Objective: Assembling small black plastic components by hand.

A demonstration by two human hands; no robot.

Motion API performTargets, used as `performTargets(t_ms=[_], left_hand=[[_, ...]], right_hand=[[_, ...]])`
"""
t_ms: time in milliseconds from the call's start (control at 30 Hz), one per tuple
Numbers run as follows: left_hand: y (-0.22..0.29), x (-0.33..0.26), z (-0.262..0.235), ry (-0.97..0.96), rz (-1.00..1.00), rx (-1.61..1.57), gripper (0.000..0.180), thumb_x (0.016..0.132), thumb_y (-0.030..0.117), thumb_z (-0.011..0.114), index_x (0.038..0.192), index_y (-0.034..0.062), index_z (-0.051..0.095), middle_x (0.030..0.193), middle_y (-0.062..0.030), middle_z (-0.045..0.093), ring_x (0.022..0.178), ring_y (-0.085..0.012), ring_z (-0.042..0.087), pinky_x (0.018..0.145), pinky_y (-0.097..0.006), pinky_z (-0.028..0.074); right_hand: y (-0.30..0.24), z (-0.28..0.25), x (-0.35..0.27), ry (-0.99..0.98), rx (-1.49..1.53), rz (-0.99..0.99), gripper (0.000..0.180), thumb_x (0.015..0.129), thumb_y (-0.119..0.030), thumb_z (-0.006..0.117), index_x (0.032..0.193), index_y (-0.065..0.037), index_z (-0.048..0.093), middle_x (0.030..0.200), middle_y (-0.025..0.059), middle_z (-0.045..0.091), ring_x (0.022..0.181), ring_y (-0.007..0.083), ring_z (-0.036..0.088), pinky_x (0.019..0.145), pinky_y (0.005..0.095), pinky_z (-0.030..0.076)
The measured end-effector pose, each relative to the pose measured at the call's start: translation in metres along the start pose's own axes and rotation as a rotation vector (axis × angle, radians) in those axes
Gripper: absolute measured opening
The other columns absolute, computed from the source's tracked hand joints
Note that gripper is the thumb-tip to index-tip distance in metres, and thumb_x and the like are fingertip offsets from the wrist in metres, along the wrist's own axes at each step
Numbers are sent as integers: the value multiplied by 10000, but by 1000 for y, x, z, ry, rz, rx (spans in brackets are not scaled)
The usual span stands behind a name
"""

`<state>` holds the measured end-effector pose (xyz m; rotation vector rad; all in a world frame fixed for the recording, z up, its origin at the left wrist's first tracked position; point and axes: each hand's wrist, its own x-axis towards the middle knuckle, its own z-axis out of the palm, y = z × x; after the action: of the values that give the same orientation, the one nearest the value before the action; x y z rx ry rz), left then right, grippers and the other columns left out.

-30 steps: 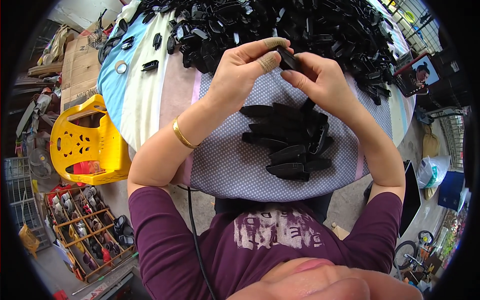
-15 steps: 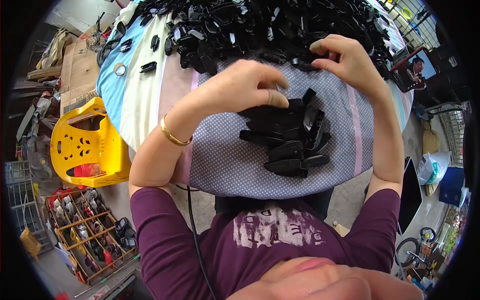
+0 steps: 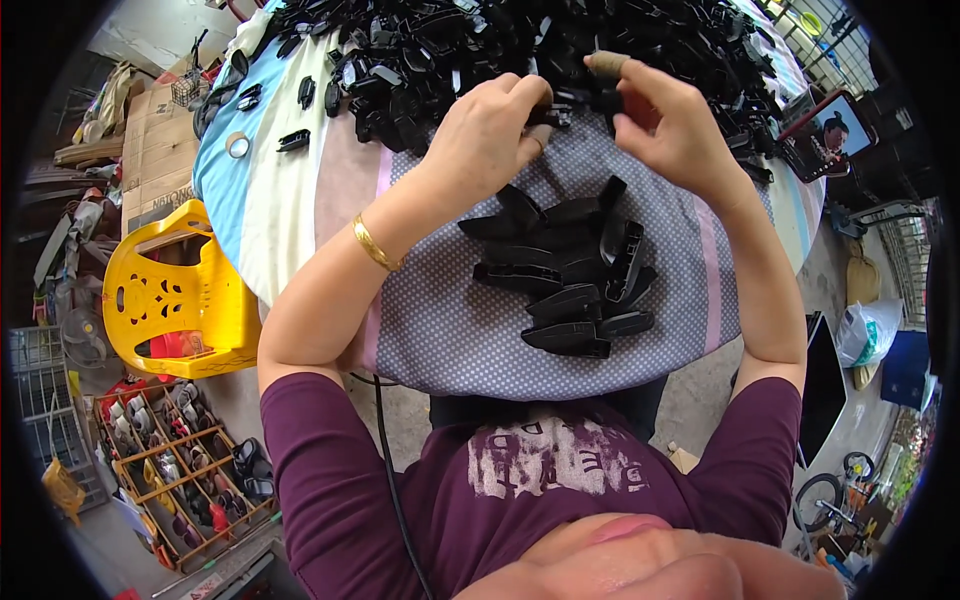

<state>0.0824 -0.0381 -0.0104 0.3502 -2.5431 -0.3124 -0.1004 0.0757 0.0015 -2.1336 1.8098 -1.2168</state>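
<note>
My left hand is closed around a small black plastic part, pinched between thumb and fingers. Close by on the right, my right hand has its fingers curled around another dark plastic piece, mostly hidden against the heap behind. A tan covering wraps one right fingertip. Below both hands, a loose group of elongated black plastic parts lies on the dotted grey cloth. A large heap of similar black parts spreads along the far side of the table.
The round table's cloth is striped at the left, where a tape roll and a few black parts lie. A phone showing video stands at the right edge. A yellow chair and a shoe rack stand left.
My left hand has moved up and away from the near group to hold a part. My right hand has lifted its piece from the heap's edge, bringing both hands closer together.
</note>
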Motion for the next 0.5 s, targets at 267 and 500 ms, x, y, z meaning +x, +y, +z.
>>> performTargets(t_ms=[267,500], left_hand=[[5,1,-1,-96,-432,-794,341,749,62,681,1069,-12,587,885,-72,619,770,-128,596,698,-251,491],[7,-5,-1,-69,-484,-1404,373,793,-1,636,1145,-52,527,977,-117,615,853,-177,621,836,-296,494]], right_hand=[[9,5,5,79,819,397,361,817,-48,614,1151,22,495,922,123,624,803,174,655,700,261,557],[-5,6,4,18,736,480,289,815,-158,646,1037,-10,534,842,107,638,685,128,640,609,219,529]])
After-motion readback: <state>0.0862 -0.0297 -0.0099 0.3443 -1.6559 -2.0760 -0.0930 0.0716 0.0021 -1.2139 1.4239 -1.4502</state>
